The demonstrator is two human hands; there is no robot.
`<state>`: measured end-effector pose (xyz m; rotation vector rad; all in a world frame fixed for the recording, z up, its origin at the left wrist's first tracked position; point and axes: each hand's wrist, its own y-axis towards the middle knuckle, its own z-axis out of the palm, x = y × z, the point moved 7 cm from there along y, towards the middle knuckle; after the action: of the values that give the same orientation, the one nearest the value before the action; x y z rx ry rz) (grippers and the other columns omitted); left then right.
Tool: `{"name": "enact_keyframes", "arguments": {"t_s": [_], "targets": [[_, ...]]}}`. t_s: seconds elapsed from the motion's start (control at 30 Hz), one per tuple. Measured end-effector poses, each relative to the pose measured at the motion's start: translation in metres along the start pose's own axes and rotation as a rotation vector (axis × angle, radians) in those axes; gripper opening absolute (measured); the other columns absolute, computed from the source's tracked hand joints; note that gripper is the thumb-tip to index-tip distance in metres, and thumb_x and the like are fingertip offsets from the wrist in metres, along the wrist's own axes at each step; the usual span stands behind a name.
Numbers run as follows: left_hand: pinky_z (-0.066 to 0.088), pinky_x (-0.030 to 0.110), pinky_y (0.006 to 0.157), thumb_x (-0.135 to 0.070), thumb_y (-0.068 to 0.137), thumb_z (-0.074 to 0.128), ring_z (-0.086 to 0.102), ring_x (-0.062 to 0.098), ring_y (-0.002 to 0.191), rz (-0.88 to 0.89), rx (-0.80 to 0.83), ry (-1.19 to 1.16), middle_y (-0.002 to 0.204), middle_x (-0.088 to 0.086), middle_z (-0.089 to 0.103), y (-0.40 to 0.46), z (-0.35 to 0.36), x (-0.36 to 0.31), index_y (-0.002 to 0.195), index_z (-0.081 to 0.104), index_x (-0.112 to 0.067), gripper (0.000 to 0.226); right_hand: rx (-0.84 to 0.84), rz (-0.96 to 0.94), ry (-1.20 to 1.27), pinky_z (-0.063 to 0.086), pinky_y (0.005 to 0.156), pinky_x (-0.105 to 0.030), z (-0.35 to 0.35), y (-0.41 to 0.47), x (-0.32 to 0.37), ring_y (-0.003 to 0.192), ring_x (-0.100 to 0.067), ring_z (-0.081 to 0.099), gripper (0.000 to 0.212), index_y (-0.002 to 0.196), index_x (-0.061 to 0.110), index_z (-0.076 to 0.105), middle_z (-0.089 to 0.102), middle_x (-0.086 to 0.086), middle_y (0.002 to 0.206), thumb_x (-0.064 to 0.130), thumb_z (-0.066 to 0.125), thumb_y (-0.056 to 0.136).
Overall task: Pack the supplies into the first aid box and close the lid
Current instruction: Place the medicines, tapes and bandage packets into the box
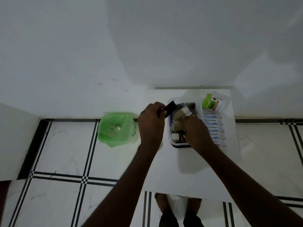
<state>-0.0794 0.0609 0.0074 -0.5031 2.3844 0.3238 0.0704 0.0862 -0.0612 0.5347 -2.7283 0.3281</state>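
Observation:
The first aid box (180,145), clear with a dark rim, stands open on a white table (180,174). Inside it lie beige bandage rolls (177,114) and small dark items. My left hand (151,123) hovers at the box's left edge, holding a small black flat object (170,108) tilted over the rim. Reaching into the box's right side is my right hand (197,132); its fingers are hidden among the contents. A row of antiseptic bandage packets (214,128) lies right of the box. A green-lidded white jar (213,103) lies on its side behind them.
A small bin lined with a green bag (115,129) stands on the tiled floor left of the table, with scraps inside. A white wall runs behind the table. My feet show under the table's near edge.

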Motion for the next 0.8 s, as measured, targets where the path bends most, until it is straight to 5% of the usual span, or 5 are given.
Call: {"name": "enact_keyframes", "arguments": {"t_s": [0.1, 0.33, 0.53, 0.7, 0.8], "targets": [[0.048, 0.032, 0.062, -0.020, 0.084, 0.067, 0.062, 0.019, 0.076, 0.115, 0.098, 0.207, 0.080, -0.002, 0.072, 0.025, 0.033, -0.012, 0.087, 0.070, -0.020, 0.004, 0.005, 0.001, 0.001, 0.045, 0.099, -0.038, 0.004, 0.003, -0.003, 0.119, -0.031, 0.053, 0.038, 0.121, 0.007, 0.063, 0.063, -0.013, 0.123, 0.008, 0.064, 0.082], [0.043, 0.030, 0.057, -0.013, 0.067, 0.077, 0.055, 0.024, 0.072, 0.376, 0.122, 0.564, 0.056, -0.001, 0.062, 0.041, 0.075, -0.023, 0.062, 0.073, -0.017, 0.007, -0.080, -0.124, 0.081, 0.055, 0.081, -0.046, 0.007, 0.001, -0.007, 0.088, -0.040, 0.068, 0.041, 0.104, -0.001, 0.070, 0.073, -0.021, 0.091, 0.000, 0.080, 0.064], [0.032, 0.030, 0.061, -0.002, 0.063, 0.071, 0.049, 0.022, 0.064, 0.468, 0.203, 0.744, 0.043, -0.001, 0.054, 0.041, 0.089, -0.027, 0.050, 0.062, -0.015, 0.020, -0.055, -0.116, 0.010, 0.054, 0.088, -0.044, 0.009, -0.002, -0.012, 0.098, -0.038, 0.067, 0.042, 0.107, 0.002, 0.072, 0.073, -0.019, 0.102, 0.004, 0.081, 0.065], [0.027, 0.031, 0.062, 0.004, 0.067, 0.033, 0.049, 0.025, 0.061, 0.635, 0.106, 0.729, 0.041, 0.003, 0.048, 0.037, 0.092, -0.037, 0.047, 0.055, -0.008, 0.032, -0.047, -0.091, -0.010, 0.054, 0.089, -0.044, 0.007, -0.002, -0.010, 0.100, -0.036, 0.068, 0.052, 0.111, 0.005, 0.070, 0.074, -0.017, 0.104, 0.005, 0.085, 0.061], [0.035, 0.032, 0.061, 0.005, 0.067, 0.040, 0.050, 0.025, 0.060, 0.603, 0.103, 0.741, 0.041, 0.003, 0.050, 0.038, 0.090, -0.039, 0.049, 0.056, -0.009, 0.028, -0.061, -0.100, -0.018, 0.056, 0.085, -0.044, 0.007, -0.005, -0.010, 0.097, -0.036, 0.069, 0.057, 0.109, 0.005, 0.071, 0.074, -0.017, 0.102, 0.004, 0.088, 0.055]]}}
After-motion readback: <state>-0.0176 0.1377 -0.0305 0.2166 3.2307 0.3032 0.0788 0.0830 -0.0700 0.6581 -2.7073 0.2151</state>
